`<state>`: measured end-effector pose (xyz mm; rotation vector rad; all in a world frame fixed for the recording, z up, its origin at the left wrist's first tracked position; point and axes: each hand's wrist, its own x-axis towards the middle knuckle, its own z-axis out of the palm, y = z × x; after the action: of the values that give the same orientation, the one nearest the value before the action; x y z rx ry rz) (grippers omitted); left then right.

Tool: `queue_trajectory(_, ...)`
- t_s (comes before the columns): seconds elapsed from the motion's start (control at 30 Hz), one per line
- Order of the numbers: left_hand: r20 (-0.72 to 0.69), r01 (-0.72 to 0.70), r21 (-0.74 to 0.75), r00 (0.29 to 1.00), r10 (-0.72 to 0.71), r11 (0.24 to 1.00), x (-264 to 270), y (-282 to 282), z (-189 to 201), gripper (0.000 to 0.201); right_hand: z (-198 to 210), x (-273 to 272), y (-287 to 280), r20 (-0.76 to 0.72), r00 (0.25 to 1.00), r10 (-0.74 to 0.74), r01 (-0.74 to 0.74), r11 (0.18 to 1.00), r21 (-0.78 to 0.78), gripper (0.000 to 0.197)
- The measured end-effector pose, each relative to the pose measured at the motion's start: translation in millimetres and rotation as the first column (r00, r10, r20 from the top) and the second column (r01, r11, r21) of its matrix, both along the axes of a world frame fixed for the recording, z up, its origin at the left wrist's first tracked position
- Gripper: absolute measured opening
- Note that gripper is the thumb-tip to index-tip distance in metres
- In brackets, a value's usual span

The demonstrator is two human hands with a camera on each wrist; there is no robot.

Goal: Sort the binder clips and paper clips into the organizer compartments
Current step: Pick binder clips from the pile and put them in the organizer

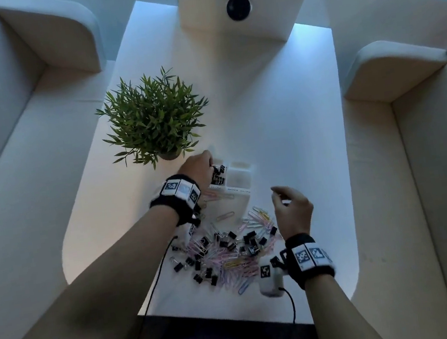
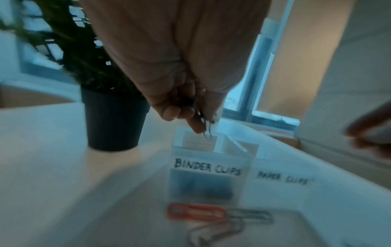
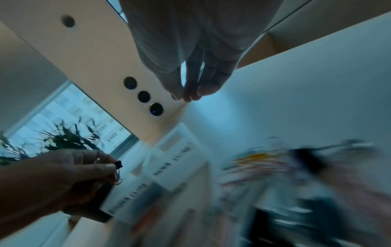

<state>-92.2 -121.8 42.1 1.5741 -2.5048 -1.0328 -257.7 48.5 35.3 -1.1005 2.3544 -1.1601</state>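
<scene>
- Left hand above the organizer, fingertips pinching a black binder clip over the compartment labelled "BINDER CLIPS", which already holds black clips.
- Right hand raised above the table, thumb and fingertips drawn together; nothing visible between them.
- Mixed pile of paper clips and binder clips lies nearer the person.
- Potted plant just beyond the left hand.

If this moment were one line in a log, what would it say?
left hand: pinches binder clip over binder-clip bin | right hand: above pile, fingertips together, contents unclear
</scene>
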Motion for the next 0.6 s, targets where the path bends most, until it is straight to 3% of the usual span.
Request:
queue_trajectory(0.13,0.171,0.238,-0.146,0.962,-0.213,0.96,-4.0,-2.8,-0.2,0.03,-16.6,-8.4,39.4,0.0,0.997,0.08,-0.079,0.988,0.131,0.019)
queue_trajectory(0.23,0.106,0.234,-0.318,0.972,-0.211,0.919,0.2,24.5,0.4,0.031,-29.8,-7.2,53.6,0.021,0.964,0.265,-0.26,0.926,0.275,0.024)
queue_trajectory(0.37,0.004,0.288,-0.125,0.957,-0.29,0.949,5.5,91.2,-22.4,0.018,-45.5,-1.3,59.9,-0.093,0.906,0.412,-0.337,0.838,0.43,0.035)
queue_trajectory(0.43,0.074,0.324,-0.069,0.945,-0.319,0.944,6.7,116.3,-36.1,0.02,-48.7,-0.6,60.6,-0.108,0.902,0.418,-0.335,0.836,0.435,0.031)
queue_trajectory(0.6,0.277,0.436,-0.126,0.878,-0.391,0.891,4.1,133.5,-46.0,0.017,-50.1,-2.2,58.5,-0.111,0.913,0.393,-0.32,0.857,0.403,0.015)
